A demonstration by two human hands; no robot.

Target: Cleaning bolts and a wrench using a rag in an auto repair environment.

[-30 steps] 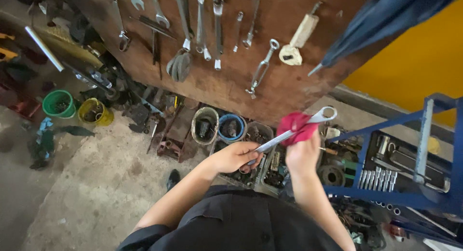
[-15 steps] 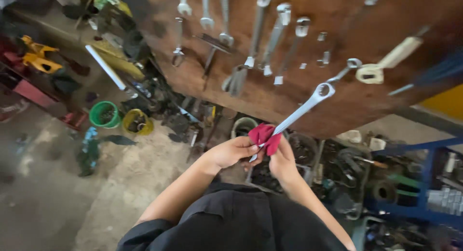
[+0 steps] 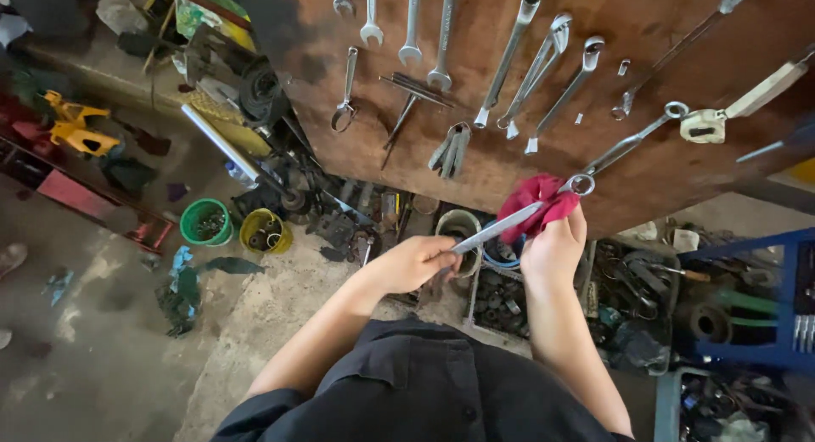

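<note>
My left hand (image 3: 416, 262) grips the lower end of a long silver wrench (image 3: 497, 226). The wrench slants up to the right, and its ring end sits near the wooden board. My right hand (image 3: 553, 245) holds a red rag (image 3: 533, 201) wrapped around the upper part of the wrench shaft. Both hands are raised in front of the wooden tool board (image 3: 611, 85).
Several wrenches (image 3: 518, 60) and pliers (image 3: 450, 149) hang on the board. Below it stand a green tub (image 3: 205, 222), a yellow tub (image 3: 265, 230), tins of parts (image 3: 501, 293) and scrap metal. A blue rack (image 3: 764, 315) is at the right. Concrete floor lies at the left.
The view has shifted relative to the board. The hands and wrench stay together, with the rag moved up the shaft toward the ring end.
</note>
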